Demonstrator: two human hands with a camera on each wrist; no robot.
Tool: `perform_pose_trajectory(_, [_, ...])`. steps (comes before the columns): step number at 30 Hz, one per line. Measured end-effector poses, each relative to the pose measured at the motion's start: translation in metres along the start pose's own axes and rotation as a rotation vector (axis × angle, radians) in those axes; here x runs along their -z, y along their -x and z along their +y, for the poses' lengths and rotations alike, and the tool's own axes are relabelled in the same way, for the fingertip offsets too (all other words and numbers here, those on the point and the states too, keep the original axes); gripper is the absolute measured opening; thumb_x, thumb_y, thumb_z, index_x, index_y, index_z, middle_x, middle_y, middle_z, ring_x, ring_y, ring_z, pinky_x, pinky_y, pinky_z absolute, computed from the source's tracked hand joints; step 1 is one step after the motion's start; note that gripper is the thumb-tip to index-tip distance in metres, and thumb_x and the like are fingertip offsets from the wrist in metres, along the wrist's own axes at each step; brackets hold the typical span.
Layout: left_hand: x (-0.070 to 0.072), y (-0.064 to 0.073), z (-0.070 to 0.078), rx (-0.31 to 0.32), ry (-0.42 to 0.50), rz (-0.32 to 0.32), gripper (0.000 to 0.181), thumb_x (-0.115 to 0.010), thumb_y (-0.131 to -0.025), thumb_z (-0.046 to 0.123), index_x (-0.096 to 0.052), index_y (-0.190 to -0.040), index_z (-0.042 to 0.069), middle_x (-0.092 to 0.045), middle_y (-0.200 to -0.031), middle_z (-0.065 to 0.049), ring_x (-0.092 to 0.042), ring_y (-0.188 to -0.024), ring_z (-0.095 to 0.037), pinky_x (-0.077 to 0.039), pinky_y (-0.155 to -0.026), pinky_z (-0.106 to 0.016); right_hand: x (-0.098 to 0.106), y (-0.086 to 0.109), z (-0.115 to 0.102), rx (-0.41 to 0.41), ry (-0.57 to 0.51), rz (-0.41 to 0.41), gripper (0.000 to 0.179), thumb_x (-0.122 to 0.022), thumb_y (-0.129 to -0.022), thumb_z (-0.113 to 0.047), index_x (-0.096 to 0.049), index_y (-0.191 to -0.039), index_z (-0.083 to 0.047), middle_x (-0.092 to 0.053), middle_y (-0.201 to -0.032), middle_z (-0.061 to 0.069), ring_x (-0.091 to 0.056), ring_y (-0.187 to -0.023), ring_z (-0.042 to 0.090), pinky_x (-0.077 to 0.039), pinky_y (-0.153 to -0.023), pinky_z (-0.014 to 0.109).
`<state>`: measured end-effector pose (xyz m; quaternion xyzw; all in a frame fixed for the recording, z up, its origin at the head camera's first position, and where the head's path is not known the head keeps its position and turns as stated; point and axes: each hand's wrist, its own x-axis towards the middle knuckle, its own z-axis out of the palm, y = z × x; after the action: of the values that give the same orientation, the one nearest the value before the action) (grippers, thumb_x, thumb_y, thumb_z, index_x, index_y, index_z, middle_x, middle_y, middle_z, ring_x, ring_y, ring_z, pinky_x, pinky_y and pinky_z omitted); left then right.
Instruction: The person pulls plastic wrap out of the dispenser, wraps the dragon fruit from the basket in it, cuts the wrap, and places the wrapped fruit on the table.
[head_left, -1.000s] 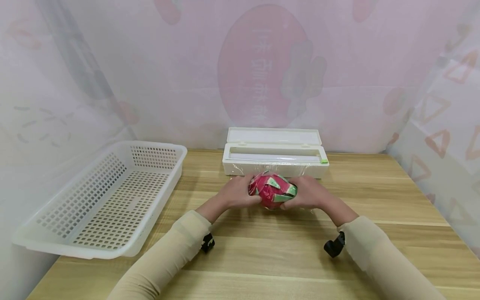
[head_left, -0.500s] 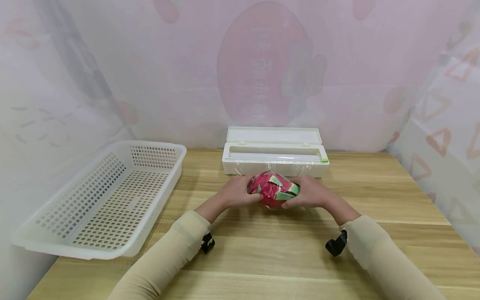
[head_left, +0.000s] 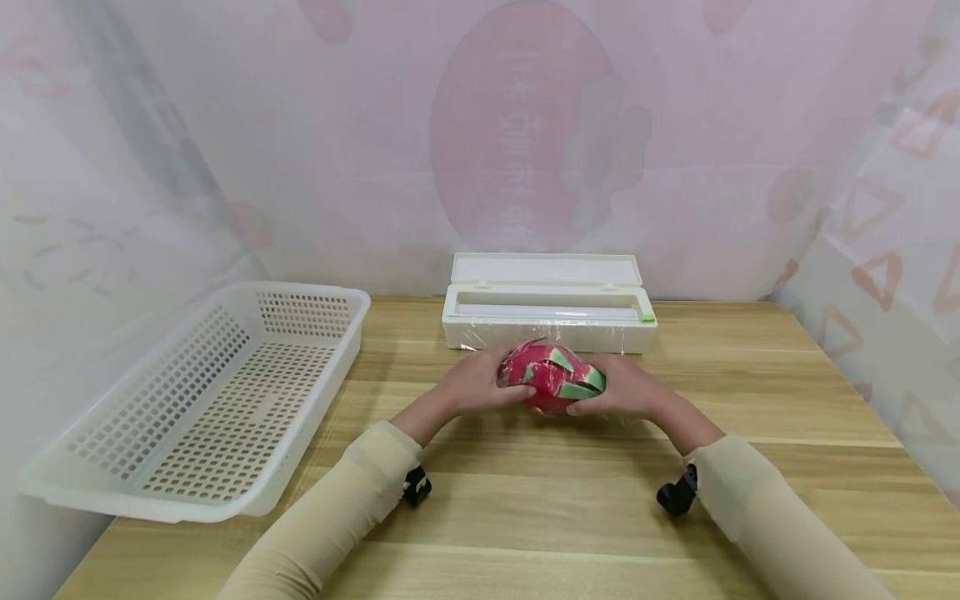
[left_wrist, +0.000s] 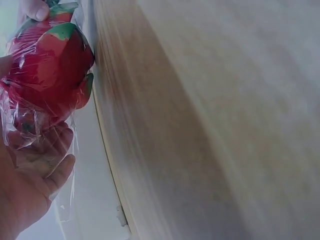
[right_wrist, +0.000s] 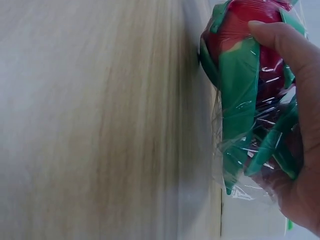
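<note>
A red dragon fruit point(head_left: 551, 377) with green scales is covered in clear cling film, just in front of the white wrap box point(head_left: 547, 332). My left hand point(head_left: 480, 383) grips its left end, thumb on the near side. On the other end my right hand point(head_left: 618, 387) holds it, thumb at the front. Crinkled film point(left_wrist: 37, 117) hangs around the fruit's end in the left wrist view, over the fingers. In the right wrist view, loose film point(right_wrist: 250, 185) bunches past long green scales point(right_wrist: 240, 90). From the head view, most fingers are hidden behind the fruit.
The wrap box stands at the back of the wooden table point(head_left: 525, 517), lid point(head_left: 546, 268) raised, with a pale roll point(head_left: 547, 312) inside. A white perforated basket point(head_left: 341, 354) stands on the left. Patterned cloth walls point(head_left: 360, 150) enclose the back and sides.
The dragon fruit has turned a little between my hands and shifted slightly to the right. My right hand has moved slightly rightward with it; both hands keep their hold.
</note>
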<state>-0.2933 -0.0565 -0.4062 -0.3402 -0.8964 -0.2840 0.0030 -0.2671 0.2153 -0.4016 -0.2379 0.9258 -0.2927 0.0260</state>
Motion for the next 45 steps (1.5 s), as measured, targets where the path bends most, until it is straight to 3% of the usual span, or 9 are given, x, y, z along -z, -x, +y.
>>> perform_pose_trajectory(6, [-0.001, -0.001, 0.002, -0.019, -0.037, 0.022, 0.080, -0.066, -0.081, 0.062, -0.043, -0.147, 0.022, -0.061, -0.127, -0.003, -0.058, -0.112, -0.018, -0.049, -0.091, -0.037, -0.001, 0.005, 0.004, -0.007, 0.034, 0.028, 0.072, -0.082, -0.070, -0.053, -0.065, -0.121, -0.005, -0.051, -0.113, 0.006, -0.050, -0.100, 0.022, -0.045, -0.085, 0.043])
perform_pose_trajectory(13, [0.000, -0.002, 0.006, -0.053, -0.082, 0.042, 0.080, -0.068, -0.081, 0.060, -0.046, -0.144, 0.017, -0.062, -0.126, -0.004, -0.059, -0.112, -0.020, -0.049, -0.091, -0.037, -0.002, 0.007, 0.005, 0.005, 0.023, 0.015, 0.072, -0.082, -0.071, -0.052, -0.063, -0.123, -0.005, -0.051, -0.113, 0.005, -0.050, -0.102, 0.023, -0.045, -0.087, 0.045])
perform_pose_trajectory(19, [0.001, -0.003, 0.005, -0.062, -0.104, 0.028, 0.082, -0.069, -0.081, 0.059, -0.045, -0.145, 0.015, -0.059, -0.130, -0.006, -0.057, -0.115, -0.023, -0.048, -0.093, -0.040, -0.002, 0.008, 0.006, -0.020, 0.044, 0.009, 0.081, -0.082, -0.070, -0.055, -0.058, -0.130, -0.006, -0.049, -0.114, 0.005, -0.049, -0.103, 0.024, -0.045, -0.087, 0.047])
perform_pose_trajectory(26, [0.001, -0.005, 0.004, -0.080, -0.105, 0.012, 0.089, -0.074, -0.076, 0.059, -0.040, -0.149, 0.021, -0.058, -0.132, -0.005, -0.056, -0.117, -0.023, -0.047, -0.094, -0.042, -0.004, 0.010, 0.006, -0.036, 0.052, 0.018, 0.083, -0.085, -0.066, -0.053, -0.056, -0.130, -0.010, -0.048, -0.110, 0.003, -0.050, -0.100, 0.022, -0.047, -0.087, 0.045])
perform_pose_trajectory(33, [0.000, -0.003, 0.002, -0.101, -0.125, -0.004, 0.092, -0.075, -0.075, 0.060, -0.036, -0.150, 0.025, -0.056, -0.134, -0.004, -0.055, -0.119, -0.021, -0.046, -0.097, -0.041, -0.005, 0.012, 0.000, -0.018, 0.081, 0.030, 0.088, -0.087, -0.063, -0.054, -0.054, -0.133, -0.012, -0.048, -0.109, 0.002, -0.048, -0.100, 0.021, -0.046, -0.090, 0.046])
perform_pose_trajectory(45, [-0.001, -0.002, -0.001, -0.163, -0.117, -0.012, 0.099, -0.076, -0.071, 0.064, -0.033, -0.151, 0.022, -0.053, -0.138, -0.004, -0.052, -0.123, -0.022, -0.044, -0.099, -0.041, -0.010, 0.015, 0.000, 0.012, 0.088, 0.051, 0.097, -0.089, -0.062, -0.049, -0.046, -0.139, -0.009, -0.048, -0.118, 0.005, -0.046, -0.109, 0.023, -0.045, -0.095, 0.047])
